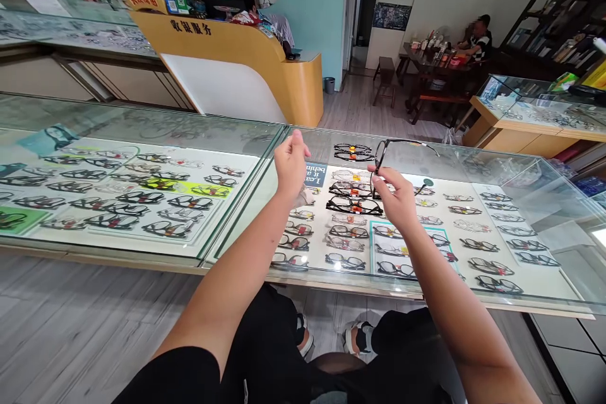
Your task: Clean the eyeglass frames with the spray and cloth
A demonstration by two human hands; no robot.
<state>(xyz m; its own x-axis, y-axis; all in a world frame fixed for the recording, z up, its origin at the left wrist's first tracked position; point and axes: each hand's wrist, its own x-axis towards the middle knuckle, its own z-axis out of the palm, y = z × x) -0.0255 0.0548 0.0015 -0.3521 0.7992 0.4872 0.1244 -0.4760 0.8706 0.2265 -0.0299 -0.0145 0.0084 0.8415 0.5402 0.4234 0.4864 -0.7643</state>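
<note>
My right hand point(394, 196) pinches a pair of dark-framed eyeglasses point(385, 142) above the glass counter. One temple of the glasses stretches out to the right; part of the frame is hidden behind my fingers. My left hand point(290, 163) is raised to the left of them, thumb up and fingers curled, apart from the glasses. Its palm side is turned away, so I cannot see if anything is in it. Below and between the hands are black glasses point(354, 205), and two dark pairs point(353, 150) lie farther back.
Rows of glasses fill the glass display counter point(246, 214), including its left section. Beyond it stand a curved wooden cashier desk point(303, 85) with a person point(245, 3) behind it, and a dark table point(426, 63) with another person point(478, 41) seated. A second showcase point(534, 107) is at right.
</note>
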